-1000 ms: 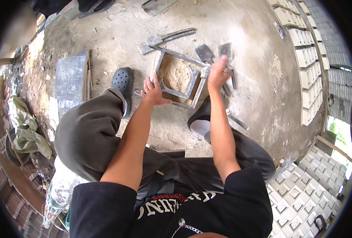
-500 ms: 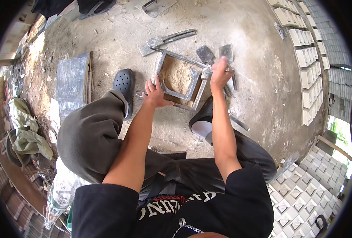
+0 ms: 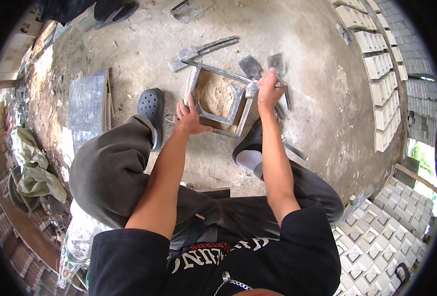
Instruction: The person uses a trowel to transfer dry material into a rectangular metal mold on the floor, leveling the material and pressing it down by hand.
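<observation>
A square metal mould [image 3: 193,81] lies on the floor between my feet, with a smaller inner frame around pale, crumbly powder [image 3: 216,96]. My left hand [image 3: 189,120] rests on the mould's left side near its front corner, fingers spread and gripping nothing. At the right side my right hand [image 3: 269,91] is closed around the handle of a hammer-like tool [image 3: 251,89]. The tool's pale, crusted head is by the mould's right edge; whether it touches is unclear. Just beyond this hand lie a dark flat trowel [image 3: 251,66] and a grey flat blade [image 3: 276,61].
Past the mould are a scraper with a long bar [image 3: 208,48] and a flat plate with a handle [image 3: 189,10]. Stacked grey boards [image 3: 87,101] lie left. Rows of pale blocks [image 3: 379,93] line the right; patterned tiles [image 3: 376,241] stand lower right. My clog-clad feet flank the mould.
The whole view has shifted slightly to the left. Both hands stay at nearly the same places on and beside the mould, and the tool remains in my right hand.
</observation>
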A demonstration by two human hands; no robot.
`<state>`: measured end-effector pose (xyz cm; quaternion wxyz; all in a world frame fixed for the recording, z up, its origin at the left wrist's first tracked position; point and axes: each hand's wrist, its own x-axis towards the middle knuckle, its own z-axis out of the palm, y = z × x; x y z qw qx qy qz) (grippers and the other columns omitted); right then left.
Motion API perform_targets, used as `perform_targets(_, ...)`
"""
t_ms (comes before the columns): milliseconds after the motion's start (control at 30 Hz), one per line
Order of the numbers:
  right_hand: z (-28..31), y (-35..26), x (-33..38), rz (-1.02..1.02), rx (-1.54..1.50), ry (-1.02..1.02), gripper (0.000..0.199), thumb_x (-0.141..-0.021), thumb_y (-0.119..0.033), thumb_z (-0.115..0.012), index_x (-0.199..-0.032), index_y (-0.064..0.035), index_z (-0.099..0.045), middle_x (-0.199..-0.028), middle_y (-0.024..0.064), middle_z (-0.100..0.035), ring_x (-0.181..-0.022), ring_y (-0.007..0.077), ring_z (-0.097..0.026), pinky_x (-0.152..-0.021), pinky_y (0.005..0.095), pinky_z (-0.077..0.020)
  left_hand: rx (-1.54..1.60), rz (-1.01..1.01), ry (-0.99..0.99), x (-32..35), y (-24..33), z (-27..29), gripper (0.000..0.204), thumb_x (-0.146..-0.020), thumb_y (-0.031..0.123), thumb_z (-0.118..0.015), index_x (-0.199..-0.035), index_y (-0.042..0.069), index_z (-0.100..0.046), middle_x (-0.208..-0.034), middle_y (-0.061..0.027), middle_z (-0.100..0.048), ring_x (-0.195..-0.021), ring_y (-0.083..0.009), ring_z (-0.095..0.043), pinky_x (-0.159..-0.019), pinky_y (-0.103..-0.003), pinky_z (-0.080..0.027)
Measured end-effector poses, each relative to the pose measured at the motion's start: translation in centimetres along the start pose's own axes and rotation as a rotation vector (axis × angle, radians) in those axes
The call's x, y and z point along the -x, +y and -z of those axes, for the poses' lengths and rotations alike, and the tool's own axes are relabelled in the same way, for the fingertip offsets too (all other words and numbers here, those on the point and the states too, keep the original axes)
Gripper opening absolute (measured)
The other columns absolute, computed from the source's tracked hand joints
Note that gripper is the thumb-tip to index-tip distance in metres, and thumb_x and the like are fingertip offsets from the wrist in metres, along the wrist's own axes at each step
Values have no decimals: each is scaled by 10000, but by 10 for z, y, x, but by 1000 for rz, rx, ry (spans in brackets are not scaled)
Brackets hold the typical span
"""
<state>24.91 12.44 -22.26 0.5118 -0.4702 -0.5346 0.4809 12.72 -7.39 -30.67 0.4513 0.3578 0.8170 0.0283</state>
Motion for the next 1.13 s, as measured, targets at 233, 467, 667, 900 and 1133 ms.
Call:
perform_targets(233,-9,13,5,-27,194,-99,546,-938,-365,-536,-521,-15,-504,-487,5,-475,-464,119,-442,-482,317,-348,-13,-10,22,-7,-6,-2,1519,-545,556,-869,-1456,125,269,-1530,-304,81,-1437,-444,47,-1054,-689,-201)
perform_targets(467,10,16,-15,-119,-15,-118,493,-937,-260,-541,-495,-61,-448,-484,-9,-462,-439,97,-406,-466,298,-328,-57,-76,12,-12,0,-5,1575,-517,637,-848,-1430,46,292,-1460,-412,64,-1382,-551,45,-1064,-657,-179)
perform_targets(667,23,28,-3,-70,-15,81,499,-927,-280,-550,-489,-60,-457,-496,14,-506,-464,94,-446,-466,302,-331,-51,-113,63,-13,-4,-16,1570,-518,636,-849,-1432,19,269,-1456,-411,45,-1370,-563,-1,-1079,-630,-178)
perform_targets(900,24,5,17,-18,-57,-21,506,-950,-262,-545,-501,-64,-421,-492,-33,-424,-469,52,-378,-449,276,-266,-45,-107,87,-17,-3,-6,1559,-523,630,-849,-1438,21,257,-1462,-397,44,-1377,-548,-4,-1067,-640,-201)
perform_targets(1133,20,-3,35,47,87,-28,512,-962,-264,-503,-500,-45,-471,-480,10,-467,-461,97,-418,-488,287,-347,-8,-76,67,-17,-7,-9,1533,-528,633,-846,-1464,89,239,-1475,-385,27,-1390,-534,14,-1069,-670,-156)
